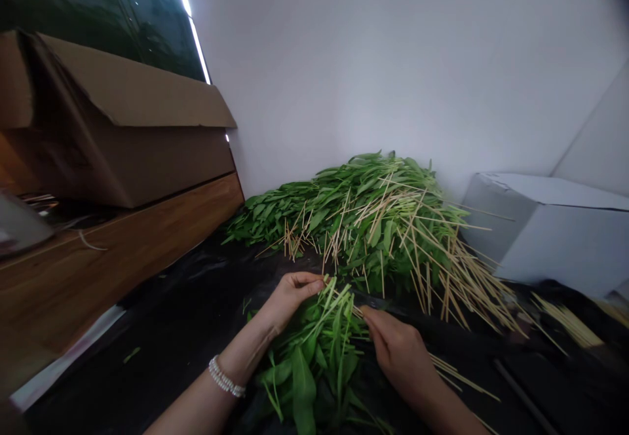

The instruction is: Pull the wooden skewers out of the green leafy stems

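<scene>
My left hand, with a pearl bracelet at the wrist, pinches the cut ends of a bunch of green leafy stems that lies between my arms on black plastic sheeting. My right hand is closed on the other side of the same stem ends, where thin bamboo skewers stick out to the right under it. Just beyond both hands rises a big heap of leafy greens threaded on skewers.
A wooden ledge with an open cardboard box runs along the left. A white box stands at the right against the white wall. More loose skewers lie at the far right.
</scene>
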{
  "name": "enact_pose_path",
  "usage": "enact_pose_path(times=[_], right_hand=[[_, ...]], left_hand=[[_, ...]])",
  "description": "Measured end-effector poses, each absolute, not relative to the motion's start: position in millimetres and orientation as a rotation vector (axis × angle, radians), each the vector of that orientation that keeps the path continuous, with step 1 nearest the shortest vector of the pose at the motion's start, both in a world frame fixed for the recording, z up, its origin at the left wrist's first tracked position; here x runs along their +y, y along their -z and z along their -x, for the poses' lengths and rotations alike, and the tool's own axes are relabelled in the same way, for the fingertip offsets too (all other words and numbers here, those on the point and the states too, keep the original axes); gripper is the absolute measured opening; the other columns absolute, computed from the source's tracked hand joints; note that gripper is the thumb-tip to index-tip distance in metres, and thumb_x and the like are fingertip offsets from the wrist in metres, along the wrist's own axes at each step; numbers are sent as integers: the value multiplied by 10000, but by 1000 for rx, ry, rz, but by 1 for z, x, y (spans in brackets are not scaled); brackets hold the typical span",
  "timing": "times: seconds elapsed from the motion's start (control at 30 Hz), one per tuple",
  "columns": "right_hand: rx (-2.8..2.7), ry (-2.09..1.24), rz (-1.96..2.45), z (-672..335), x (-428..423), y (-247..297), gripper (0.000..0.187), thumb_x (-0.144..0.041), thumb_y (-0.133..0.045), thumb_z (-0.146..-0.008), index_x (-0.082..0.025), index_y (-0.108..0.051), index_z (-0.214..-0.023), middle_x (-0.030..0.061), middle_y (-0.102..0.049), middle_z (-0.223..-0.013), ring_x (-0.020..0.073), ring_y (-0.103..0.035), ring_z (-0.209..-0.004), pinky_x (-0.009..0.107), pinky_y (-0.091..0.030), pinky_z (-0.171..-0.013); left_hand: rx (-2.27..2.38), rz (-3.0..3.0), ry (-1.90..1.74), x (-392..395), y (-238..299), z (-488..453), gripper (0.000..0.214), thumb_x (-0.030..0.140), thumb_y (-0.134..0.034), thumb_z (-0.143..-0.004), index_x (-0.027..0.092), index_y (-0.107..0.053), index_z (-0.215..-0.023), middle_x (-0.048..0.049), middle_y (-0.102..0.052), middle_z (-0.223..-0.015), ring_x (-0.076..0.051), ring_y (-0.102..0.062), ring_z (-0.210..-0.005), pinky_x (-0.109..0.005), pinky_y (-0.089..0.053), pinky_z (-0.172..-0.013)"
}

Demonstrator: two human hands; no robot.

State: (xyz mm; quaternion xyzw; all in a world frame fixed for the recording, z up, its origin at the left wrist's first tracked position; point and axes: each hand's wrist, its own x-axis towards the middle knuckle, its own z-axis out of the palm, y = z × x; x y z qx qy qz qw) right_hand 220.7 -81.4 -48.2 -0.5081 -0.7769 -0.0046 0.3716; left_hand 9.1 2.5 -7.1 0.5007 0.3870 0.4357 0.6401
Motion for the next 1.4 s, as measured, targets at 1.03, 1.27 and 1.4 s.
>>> enact_pose_path(times=[1.03,1.27,1.4], right_hand=[[-1787,-203,1301,-237,-77,28,247,-285,-387,-945,-209,-621,-943,1,-650,-721,141,-629,-651,238,-472,-628],[-1481,-195,1415,-247,-77,21,287,-365,-383,-929,-209,-600,-1034,-10,-633,-724,124,-565,-553,224,-435,-528],[-1448,-160,1428,-253,-75,21,302,-375,-386,-920,-214,-586,-1078,12,-651,-802,140,-584,-625,235,-447,-555]], left_hand=[[698,-1164,-1053,-1,-10,-4,369,353,-706,-755,140,-602,-1037,-73,-697,-870,-179,-652,-738,-284,-514,-686],[768,-1344,-903,-3,4,-10,471,288,-804,-632,126,-621,-1034,-29,-671,-810,-154,-613,-716,-262,-485,-698],[732,-1530,-764,-5,8,-12,337,355,-741,-695,98,-674,-902,-22,-644,-743,-158,-591,-698,-259,-464,-679]])
